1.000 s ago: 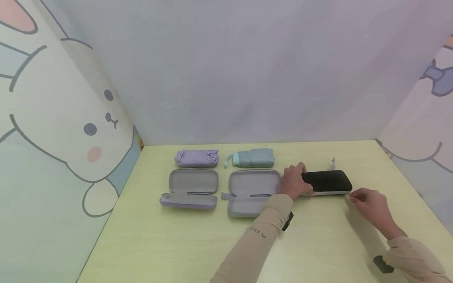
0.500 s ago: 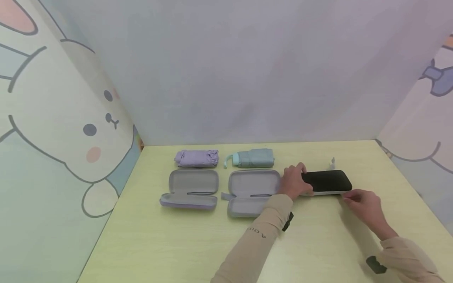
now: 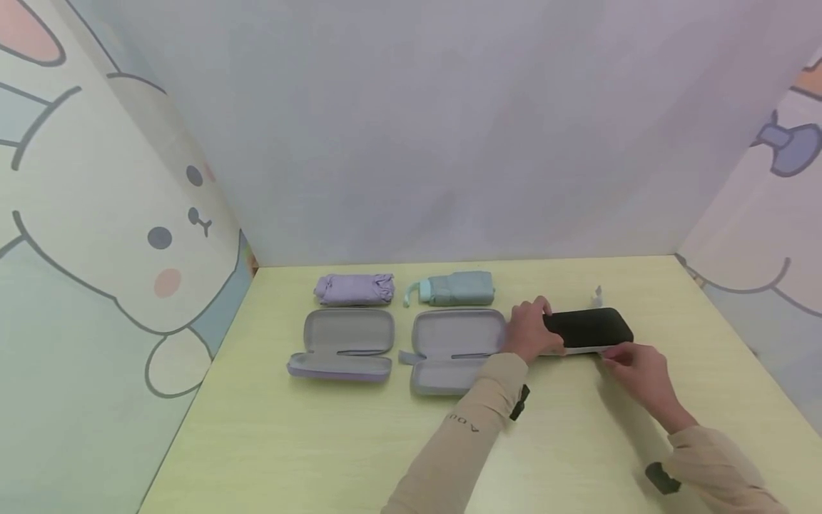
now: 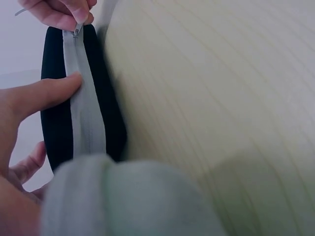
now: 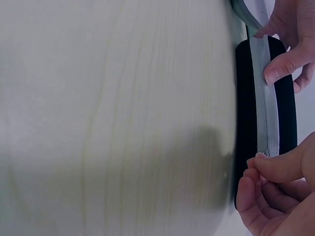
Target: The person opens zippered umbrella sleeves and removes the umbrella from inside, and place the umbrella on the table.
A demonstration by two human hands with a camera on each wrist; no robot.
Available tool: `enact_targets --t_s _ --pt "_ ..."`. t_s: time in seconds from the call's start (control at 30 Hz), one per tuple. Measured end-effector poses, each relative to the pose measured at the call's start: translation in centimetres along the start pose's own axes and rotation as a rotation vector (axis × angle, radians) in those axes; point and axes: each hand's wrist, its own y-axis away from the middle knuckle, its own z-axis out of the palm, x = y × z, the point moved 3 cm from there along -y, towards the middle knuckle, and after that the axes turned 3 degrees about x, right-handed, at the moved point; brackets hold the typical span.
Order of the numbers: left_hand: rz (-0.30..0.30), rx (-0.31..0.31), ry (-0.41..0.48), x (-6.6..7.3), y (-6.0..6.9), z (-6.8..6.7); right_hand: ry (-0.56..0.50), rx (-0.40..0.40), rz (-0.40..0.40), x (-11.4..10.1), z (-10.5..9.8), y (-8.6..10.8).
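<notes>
A closed-looking black zip case (image 3: 591,328) with a pale grey zip band (image 5: 261,93) lies at the right of the table. My left hand (image 3: 531,332) grips its left end, the thumb on the zip band. At the case's front edge, toward the right end, my right hand (image 3: 642,368) pinches the small zip pull (image 4: 76,32) between thumb and finger. Beside my left forearm lies a grey-lined case (image 3: 459,330), spread open and partly hidden by the sleeve. Another grey-lined case (image 3: 349,330) with a purple outside lies open farther left.
Behind the open cases lie a purple wrapped bundle (image 3: 356,289) and a folded teal umbrella (image 3: 462,288) with a wrist strap. A small whitish piece (image 3: 598,296) sits behind the black case. A plain wall (image 3: 449,143) rises at the table's back edge.
My right hand has moved left along the front edge of the black case, from its right corner, pinching the zip pull. My left hand keeps its grip on the left end.
</notes>
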Motion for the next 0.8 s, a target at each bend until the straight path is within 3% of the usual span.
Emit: enact_targets --t_s 0.43,0.8 --pt "0.050 -0.056 -0.116 0.6 1.0 -0.4 0.005 0.008 0.016 0.4 0.2 -0.1" --pt "0.063 -0.178 -0.089 1.0 1.9 -1.7 0.009 0.007 -0.006 0.7 -0.4 -0.8"
